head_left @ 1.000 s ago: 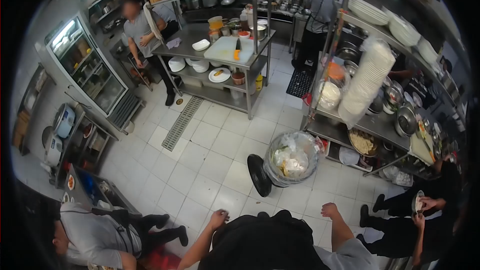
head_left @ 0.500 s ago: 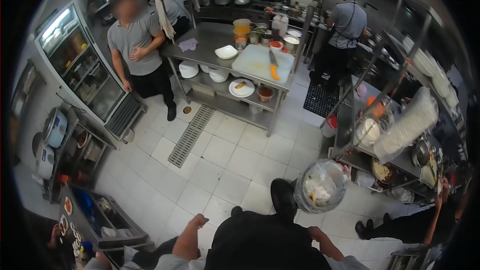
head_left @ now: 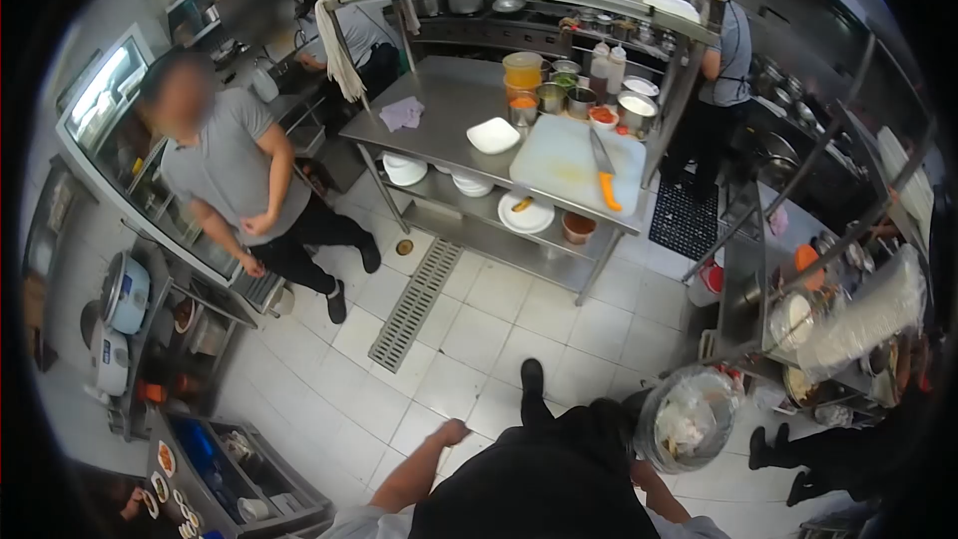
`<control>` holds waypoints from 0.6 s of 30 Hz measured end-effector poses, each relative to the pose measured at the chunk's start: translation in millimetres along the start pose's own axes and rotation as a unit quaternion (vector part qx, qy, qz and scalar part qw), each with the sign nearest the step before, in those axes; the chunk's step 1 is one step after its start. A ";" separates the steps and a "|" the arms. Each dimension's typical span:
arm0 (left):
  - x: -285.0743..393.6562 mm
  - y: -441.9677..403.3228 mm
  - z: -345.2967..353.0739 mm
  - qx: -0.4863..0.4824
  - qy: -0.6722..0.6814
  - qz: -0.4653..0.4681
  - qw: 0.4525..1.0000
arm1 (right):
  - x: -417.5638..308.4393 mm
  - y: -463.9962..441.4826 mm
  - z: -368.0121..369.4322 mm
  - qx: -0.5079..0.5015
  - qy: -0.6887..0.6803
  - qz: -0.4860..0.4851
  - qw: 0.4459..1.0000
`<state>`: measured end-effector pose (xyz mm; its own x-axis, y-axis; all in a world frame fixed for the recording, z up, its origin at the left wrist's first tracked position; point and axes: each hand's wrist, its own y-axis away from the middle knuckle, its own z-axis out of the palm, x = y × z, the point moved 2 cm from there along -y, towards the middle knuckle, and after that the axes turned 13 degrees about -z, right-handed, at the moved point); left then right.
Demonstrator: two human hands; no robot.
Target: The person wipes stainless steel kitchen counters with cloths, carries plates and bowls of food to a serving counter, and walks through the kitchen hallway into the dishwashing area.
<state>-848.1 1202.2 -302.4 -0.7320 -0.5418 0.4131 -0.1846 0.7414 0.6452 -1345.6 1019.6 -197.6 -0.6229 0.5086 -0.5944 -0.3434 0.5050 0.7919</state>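
My left hand (head_left: 454, 432) hangs over the tiled floor, its fingers curled in, with nothing visible in it. Low beside my right leg is my right hand (head_left: 644, 476), at the near left edge of a waste bin (head_left: 725, 411) lined with a clear plastic bag. Pale food scraps and crumpled waste lie in the bin. The fingers of my right hand are mostly hidden, so I cannot see whether it touches the bin. My dark apron (head_left: 529, 484) fills the bottom middle.
Ahead stands a steel worktable (head_left: 429, 105) with a cutting board (head_left: 554, 162), an orange-handled knife (head_left: 606, 180) and a white bowl (head_left: 493, 136). A floor drain grate (head_left: 417, 304) runs before it. One person (head_left: 235, 165) stands left by the glass-door fridge (head_left: 110, 90); others work around.
My view has shifted, and my left foot is now forward on the tiles. The person by the fridge has stepped closer. The bin now sits farther right in view.
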 end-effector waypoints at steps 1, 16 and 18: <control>68.4 42.0 -64.0 -0.076 0.119 -0.121 0.982 | -4.7 -15.7 4.1 -0.032 0.152 -0.066 0.986; -0.8 -99.8 -535.0 0.395 0.570 -0.069 0.718 | -325.6 -166.8 -32.5 0.033 -0.098 -0.167 0.981; 17.0 -110.6 -625.5 0.419 0.523 0.000 0.743 | -341.0 -176.7 -25.1 0.079 -0.102 -0.172 0.977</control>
<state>-430.0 863.2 35.3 0.0965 -0.2279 0.9689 -0.8478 0.4911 0.2000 -1090.2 739.4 -131.3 -0.3308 0.4105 -0.8498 -0.3844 0.7638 0.5186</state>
